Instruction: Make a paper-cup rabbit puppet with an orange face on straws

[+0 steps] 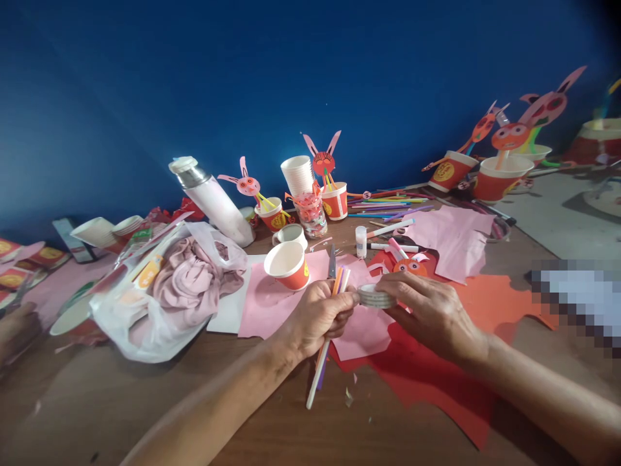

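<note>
Taping seems to be the step, over a cluttered tabletop (264,427) with red paper (422,382) on it. Left hand (320,317) is closed, right hand (434,310) half-curled; the left has a few sticks (315,380), the right grips a tape roll (376,298) just beside them. Next move probably calls for holding those sticks steady and freeing a tape end.

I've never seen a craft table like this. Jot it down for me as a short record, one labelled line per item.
Left hand: the left hand grips thin sticks
Right hand: the right hand holds a roll of tape
Nearby cup: paper cup, upright on pink paper
Behind: eared paper figures in cups; a flask
Far left: another person's hand
</note>
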Demonstrator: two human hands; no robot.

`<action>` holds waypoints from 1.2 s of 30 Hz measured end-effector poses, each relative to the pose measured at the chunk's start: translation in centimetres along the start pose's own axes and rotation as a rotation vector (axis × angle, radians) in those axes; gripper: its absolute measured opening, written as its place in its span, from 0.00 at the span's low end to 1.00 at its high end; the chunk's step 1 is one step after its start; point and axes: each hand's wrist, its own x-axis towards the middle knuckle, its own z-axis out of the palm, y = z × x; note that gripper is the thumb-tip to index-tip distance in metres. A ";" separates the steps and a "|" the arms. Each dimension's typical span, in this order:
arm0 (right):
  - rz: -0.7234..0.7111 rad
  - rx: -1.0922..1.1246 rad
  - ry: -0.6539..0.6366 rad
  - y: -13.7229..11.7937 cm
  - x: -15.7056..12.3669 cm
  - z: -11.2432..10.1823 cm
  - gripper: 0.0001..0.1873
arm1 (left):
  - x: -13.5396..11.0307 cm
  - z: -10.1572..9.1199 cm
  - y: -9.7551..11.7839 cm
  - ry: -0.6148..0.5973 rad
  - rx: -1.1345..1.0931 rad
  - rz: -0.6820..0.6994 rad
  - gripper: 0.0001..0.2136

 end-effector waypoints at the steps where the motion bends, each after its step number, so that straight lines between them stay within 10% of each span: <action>1: 0.015 0.011 0.000 0.1 0.0 0.0 0.07 | 0.0 -0.1 0.0 -0.002 -0.004 0.000 0.10; 18: 0.037 -0.121 -0.014 0.2 -0.3 0.0 0.07 | -0.9 0.7 0.0 0.240 0.619 0.244 0.06; 36: 0.062 -0.029 0.004 -0.6 0.1 -0.3 0.09 | -0.5 0.7 0.3 0.289 0.732 0.240 0.03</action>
